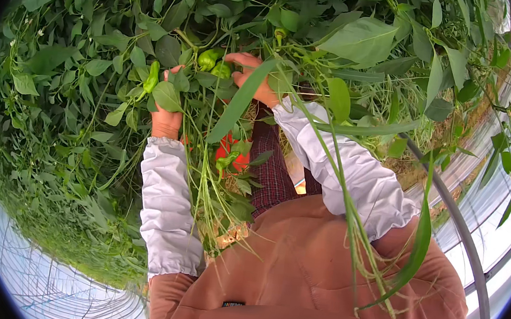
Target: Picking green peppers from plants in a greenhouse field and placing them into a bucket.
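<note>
My left hand (166, 117) reaches up into dense pepper plants, its fingers partly behind leaves. A slim green pepper (152, 77) hangs just left of it. My right hand (255, 79) is at the foliage on the other side, fingertips beside two wrinkled green peppers (208, 59). A long leaf blade (245, 102) crosses in front of that hand, so its grip is hidden. Slender stalks with pale, stringy roots (382, 289) lie across my right sleeve. More such stalks (207, 194) hang between my forearms. Another green pepper (226, 160) shows low between them, in front of something red (235, 155).
Pepper foliage (73, 70) fills the left and top. A curved grey pipe (463, 228) runs along the right side, by translucent sheeting (508, 158). Grass and soil (441, 127) lie to the right. My checked trouser leg (269, 161) is below my hands.
</note>
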Tool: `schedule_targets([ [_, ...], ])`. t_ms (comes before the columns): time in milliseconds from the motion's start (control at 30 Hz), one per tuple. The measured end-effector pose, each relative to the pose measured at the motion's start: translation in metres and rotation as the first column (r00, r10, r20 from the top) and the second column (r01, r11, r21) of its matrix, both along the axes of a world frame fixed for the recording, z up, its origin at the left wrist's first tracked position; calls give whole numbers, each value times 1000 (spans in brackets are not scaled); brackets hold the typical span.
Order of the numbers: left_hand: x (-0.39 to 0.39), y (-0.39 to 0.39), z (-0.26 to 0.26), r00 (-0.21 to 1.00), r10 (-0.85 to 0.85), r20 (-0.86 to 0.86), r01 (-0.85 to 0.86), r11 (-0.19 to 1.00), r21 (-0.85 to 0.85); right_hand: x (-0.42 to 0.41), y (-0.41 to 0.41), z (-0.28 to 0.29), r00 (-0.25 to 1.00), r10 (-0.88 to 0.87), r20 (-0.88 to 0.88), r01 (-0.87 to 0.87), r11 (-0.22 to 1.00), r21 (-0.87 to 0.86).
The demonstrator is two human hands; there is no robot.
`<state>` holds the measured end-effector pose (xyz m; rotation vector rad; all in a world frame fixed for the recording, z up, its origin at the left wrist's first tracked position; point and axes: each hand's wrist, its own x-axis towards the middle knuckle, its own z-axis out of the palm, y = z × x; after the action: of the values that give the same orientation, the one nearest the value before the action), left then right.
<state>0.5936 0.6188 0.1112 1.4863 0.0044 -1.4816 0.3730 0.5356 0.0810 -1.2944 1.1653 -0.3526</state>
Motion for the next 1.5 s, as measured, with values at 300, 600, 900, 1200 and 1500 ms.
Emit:
schedule_targets([
  [300, -21, -23, 16, 993, 115, -39, -116, 992, -41, 22, 7, 16, 949, 217, -230, -294, 874, -387],
  [600, -40, -26, 19, 996, 90, -2, -90, 995, 43, -11, 6, 64, 754, 357, -551, -563, 784, -262],
  [900, -65, -18, 30, 990, 144, -11, -144, 990, 0, -24, 5, 124, 879, 238, -413, -350, 911, -220],
  [1200, -73, 1, 41, 947, 285, -148, -293, 956, -33, -32, 16, 160, 833, 295, -468, -341, 940, -16],
  [1500, -96, 4, 76, 902, -198, 384, 304, 922, -241, -16, 33, 163, 714, 387, -583, -569, 806, -161],
])
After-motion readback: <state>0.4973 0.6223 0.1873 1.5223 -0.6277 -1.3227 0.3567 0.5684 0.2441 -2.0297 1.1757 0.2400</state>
